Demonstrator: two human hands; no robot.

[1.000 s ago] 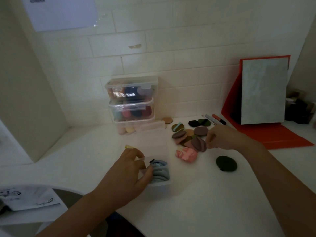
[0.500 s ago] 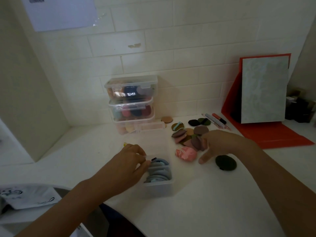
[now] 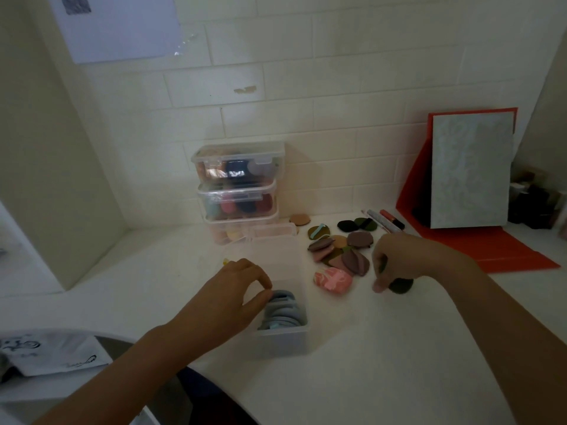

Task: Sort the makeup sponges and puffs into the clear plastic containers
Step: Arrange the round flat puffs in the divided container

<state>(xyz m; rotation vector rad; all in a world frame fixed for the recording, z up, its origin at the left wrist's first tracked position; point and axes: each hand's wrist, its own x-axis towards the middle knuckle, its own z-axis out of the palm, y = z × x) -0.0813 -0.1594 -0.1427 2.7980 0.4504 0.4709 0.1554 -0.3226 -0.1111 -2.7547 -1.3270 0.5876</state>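
head camera: a white counter (image 3: 368,378) runs into a corner of pale tiled wall. near its middle stands an open clear plastic container (image 3: 283,342), lid off, with a row of blue-grey round puffs (image 3: 283,312) standing on edge at its near end.

the left hand (image 3: 236,291) reaches in from the lower left. its fingers are curled, and the thumb and forefinger tips almost meet at the far edge of the blue-grey round puffs. i cannot tell whether they actually nip a puff or only touch it.

the right hand (image 3: 399,259) comes in from the right, fingers curled downward and closed round a dark green round puff (image 3: 402,286). the puff sits at counter level under the palm, half hidden, with the thumb tip just to its left.

between the two hands lies a pink marbled sponge (image 3: 333,280), just beside the container. behind it is a loose heap of brown and mauve flat puffs (image 3: 340,251), overlapping one another. further back are two dark green puffs (image 3: 356,224) and a tan round puff (image 3: 299,219).

against the wall stands a stack of three closed clear plastic boxes (image 3: 239,191), filled with coloured sponges. a few pens (image 3: 386,220) lie to the right of the heap, near a red folder (image 3: 491,250) that props up a grey board (image 3: 472,173). a white sheet of paper (image 3: 122,26) is stuck on the wall at upper left.
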